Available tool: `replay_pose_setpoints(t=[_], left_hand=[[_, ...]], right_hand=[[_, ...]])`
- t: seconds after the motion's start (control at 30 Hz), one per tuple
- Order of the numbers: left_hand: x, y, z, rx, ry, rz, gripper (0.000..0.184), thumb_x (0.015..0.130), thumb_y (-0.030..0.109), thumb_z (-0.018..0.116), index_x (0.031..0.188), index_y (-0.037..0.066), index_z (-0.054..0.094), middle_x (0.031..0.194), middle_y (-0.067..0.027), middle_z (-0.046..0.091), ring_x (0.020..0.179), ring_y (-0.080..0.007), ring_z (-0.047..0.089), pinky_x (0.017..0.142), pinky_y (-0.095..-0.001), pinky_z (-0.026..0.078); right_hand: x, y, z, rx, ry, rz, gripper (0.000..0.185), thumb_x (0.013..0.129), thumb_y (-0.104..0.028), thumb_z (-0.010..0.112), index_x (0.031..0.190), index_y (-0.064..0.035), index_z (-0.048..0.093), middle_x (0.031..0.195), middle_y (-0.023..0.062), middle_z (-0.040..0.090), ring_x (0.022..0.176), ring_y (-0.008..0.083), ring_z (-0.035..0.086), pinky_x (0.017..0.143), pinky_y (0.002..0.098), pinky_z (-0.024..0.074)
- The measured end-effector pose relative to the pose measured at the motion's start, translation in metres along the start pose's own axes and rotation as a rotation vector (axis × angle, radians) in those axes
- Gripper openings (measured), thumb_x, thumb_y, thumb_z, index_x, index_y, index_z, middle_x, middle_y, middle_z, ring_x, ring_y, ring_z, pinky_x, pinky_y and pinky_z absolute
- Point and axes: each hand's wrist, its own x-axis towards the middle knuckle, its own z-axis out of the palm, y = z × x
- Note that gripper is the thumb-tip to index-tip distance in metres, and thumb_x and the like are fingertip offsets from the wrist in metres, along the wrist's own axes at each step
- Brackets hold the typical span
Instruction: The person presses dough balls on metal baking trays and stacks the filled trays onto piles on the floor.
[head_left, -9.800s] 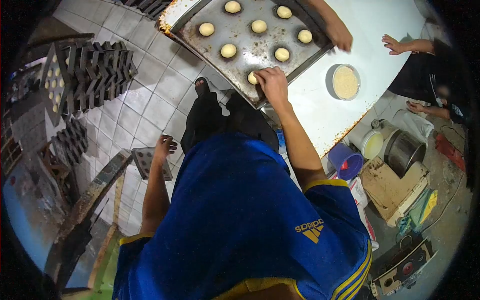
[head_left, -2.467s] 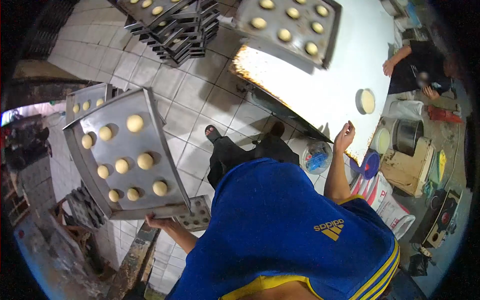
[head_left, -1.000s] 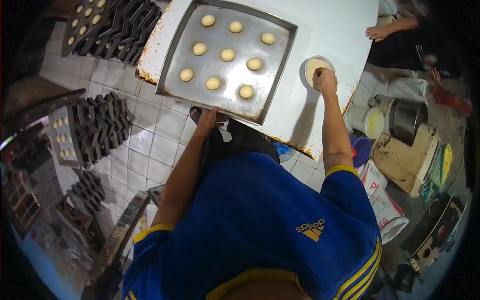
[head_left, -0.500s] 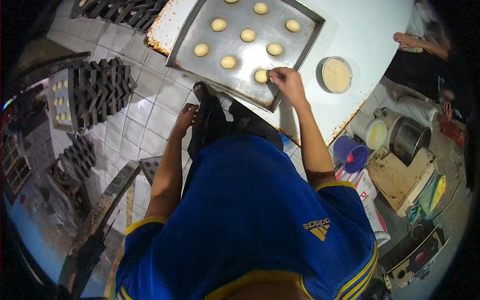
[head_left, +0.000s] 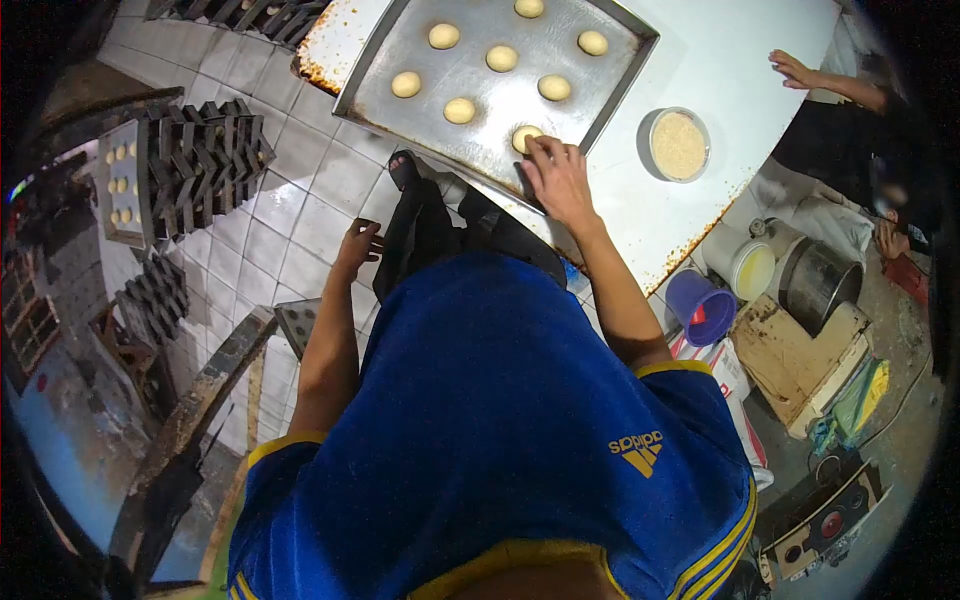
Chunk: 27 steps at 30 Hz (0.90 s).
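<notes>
Right hand point(head_left: 563, 185) has gone from the round metal bowl point(head_left: 646, 140) of pale beige crumbs to a pale yellow round dough ball point(head_left: 524, 138), near right corner of the rectangular grey metal tray point(head_left: 510, 95) on the white surface point(head_left: 735, 75); work now sits at that ball. Right grip: fingers bent against it, cannot tell if pinching. Left hand point(head_left: 360, 243) is off the tray rim, hanging empty, fingers loosely spread
</notes>
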Motion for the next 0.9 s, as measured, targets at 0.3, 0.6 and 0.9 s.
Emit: replay_pose_setpoints(t=[0.3,0.6,0.9], left_hand=[[0.007,-0.004,0.001,0.018,-0.031,0.043,0.035,0.101,0.032,0.060,0.123,0.006,0.055,0.088,-0.0120,0.071,0.073,-0.0210,0.067,0.063,-0.0354,0.053],[-0.004,-0.010,-0.006,0.028,0.002,0.043,0.036,0.103,0.037,0.058,0.125,0.008,0.054,0.094,-0.0138,0.072,0.080,-0.0229,0.068,0.071,-0.0384,0.055],[-0.013,-0.044,-0.013,-0.024,0.036,0.025,0.037,0.103,0.037,0.059,0.126,0.008,0.054,0.093,-0.0132,0.072,0.079,-0.0237,0.068,0.071,-0.0389,0.054]], right_hand=[[-0.006,0.183,-0.077,-0.214,0.420,0.627,0.025,0.092,-0.022,0.070,0.111,-0.0084,0.078,0.102,0.0177,0.075,0.092,0.0380,0.069,0.086,0.0473,0.0542],[0.001,0.200,-0.075,-0.255,0.127,0.626,0.025,0.089,-0.029,0.072,0.102,-0.0101,0.080,0.098,0.0161,0.077,0.091,0.0388,0.074,0.085,0.0461,0.0582],[0.014,0.199,-0.071,0.043,0.229,0.629,0.029,0.093,-0.029,0.071,0.102,-0.0029,0.079,0.092,0.0174,0.077,0.085,0.0290,0.075,0.080,0.0392,0.0564]])
